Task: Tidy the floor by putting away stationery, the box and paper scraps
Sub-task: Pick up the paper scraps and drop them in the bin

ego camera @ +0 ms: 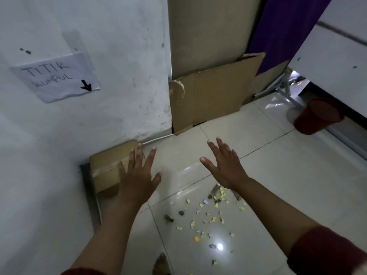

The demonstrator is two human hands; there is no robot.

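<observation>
A paper sign (54, 77) reading "TITIK KUMPUL" with a black arrow was seen taped on the white wall (119, 56) at far left. Below it, a small taped cardboard box (105, 167) was found on the floor, pushed against the wall base. The left hand (137, 175) was held over the box's right part, fingers spread and straight, nothing grasped; whether it touched the box could not be told. A flattened cardboard sheet (210, 96) was seen leaned upright in the far corner, with a purple cloth (278, 26) to its right. The right hand (226, 163) was held above the tiled floor (258, 155), well apart from the box, fingers released and splayed, holding nothing. Paper scraps (210, 213), mostly yellow with some dark bits, were scattered on the tiles near the camera, below and between both forearms. A red cup-like object (317, 116), blurred, was noted at far right under a white surface (337, 46).
</observation>
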